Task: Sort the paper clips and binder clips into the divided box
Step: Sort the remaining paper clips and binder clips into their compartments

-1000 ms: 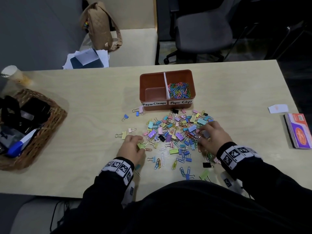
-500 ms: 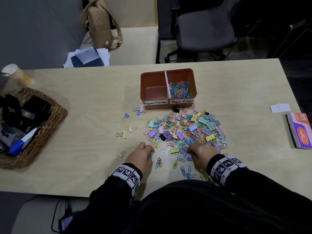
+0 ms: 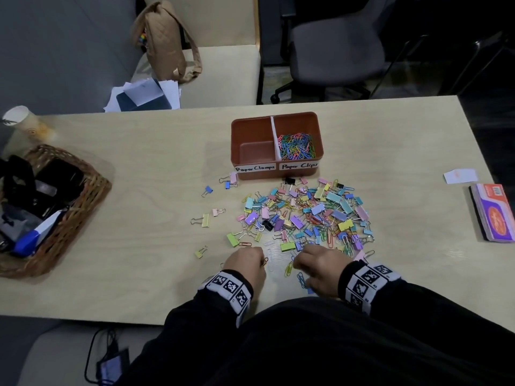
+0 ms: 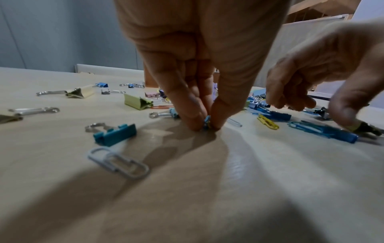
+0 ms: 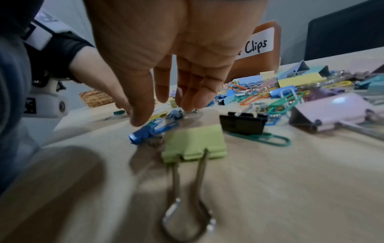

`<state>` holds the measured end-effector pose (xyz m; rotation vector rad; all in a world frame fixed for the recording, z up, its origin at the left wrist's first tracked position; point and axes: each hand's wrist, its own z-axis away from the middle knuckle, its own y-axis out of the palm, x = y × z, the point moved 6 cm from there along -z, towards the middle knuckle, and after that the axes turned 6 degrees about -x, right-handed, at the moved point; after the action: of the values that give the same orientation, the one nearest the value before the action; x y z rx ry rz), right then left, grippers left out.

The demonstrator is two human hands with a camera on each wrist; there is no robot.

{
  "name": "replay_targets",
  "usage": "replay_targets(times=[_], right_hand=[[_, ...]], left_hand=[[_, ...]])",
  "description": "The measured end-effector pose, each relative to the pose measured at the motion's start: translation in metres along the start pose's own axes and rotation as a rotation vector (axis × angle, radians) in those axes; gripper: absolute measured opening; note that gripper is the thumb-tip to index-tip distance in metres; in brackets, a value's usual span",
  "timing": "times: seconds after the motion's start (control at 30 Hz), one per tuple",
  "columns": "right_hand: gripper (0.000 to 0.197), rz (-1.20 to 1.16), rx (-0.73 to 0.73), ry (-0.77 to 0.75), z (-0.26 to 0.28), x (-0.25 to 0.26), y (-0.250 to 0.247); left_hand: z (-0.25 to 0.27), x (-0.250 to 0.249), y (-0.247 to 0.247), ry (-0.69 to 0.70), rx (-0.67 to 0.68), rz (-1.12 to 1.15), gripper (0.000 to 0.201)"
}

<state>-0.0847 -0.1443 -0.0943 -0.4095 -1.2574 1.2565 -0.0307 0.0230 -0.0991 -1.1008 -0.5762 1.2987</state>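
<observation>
A brown divided box stands mid-table; its left compartment, labelled Paper Clamps, is bare, and the right one holds coloured paper clips. In front of it lies a mixed pile of binder clips and paper clips. At the pile's near edge my left hand pinches small blue and yellow paper clips against the table between thumb and fingers. Beside it my right hand hovers with thumb and fingers apart over blue paper clips, holding nothing.
A wicker basket of supplies sits at the left, with a paper cup behind it. A red and purple pack and a white slip lie at the right. Stray binder clips lie left of the pile.
Both hands have drawn back from the pile's middle to its near edge. The right hand left the right side and came in beside the left hand, which now pinches clips.
</observation>
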Motion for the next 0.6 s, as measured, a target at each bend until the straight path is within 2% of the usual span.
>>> replay_targets(times=[0.07, 0.17, 0.3, 0.43, 0.53, 0.6], right_hand=[[0.056, 0.051, 0.061, -0.034, 0.001, -0.001, 0.005], [0.061, 0.116, 0.061, -0.056, -0.002, 0.002, 0.006], [0.054, 0.014, -0.024, 0.039, -0.002, -0.004, -0.001], [0.037, -0.044, -0.154, 0.134, 0.006, -0.021, -0.012], [0.023, -0.009, -0.248, 0.058, 0.008, -0.015, -0.015], [0.021, 0.028, -0.222, -0.022, 0.006, -0.004, -0.008]], left_hand=[[0.0, -0.001, 0.0, 0.014, -0.004, -0.009, 0.016], [0.0, -0.003, -0.001, 0.032, -0.005, -0.011, 0.011], [-0.001, -0.005, -0.001, 0.063, -0.012, 0.069, 0.012], [0.001, -0.008, -0.003, 0.077, -0.012, 0.17, 0.009], [0.002, -0.012, 0.0, 0.069, 0.021, 0.205, 0.019], [0.002, -0.013, 0.001, 0.08, 0.016, 0.216, 0.023]])
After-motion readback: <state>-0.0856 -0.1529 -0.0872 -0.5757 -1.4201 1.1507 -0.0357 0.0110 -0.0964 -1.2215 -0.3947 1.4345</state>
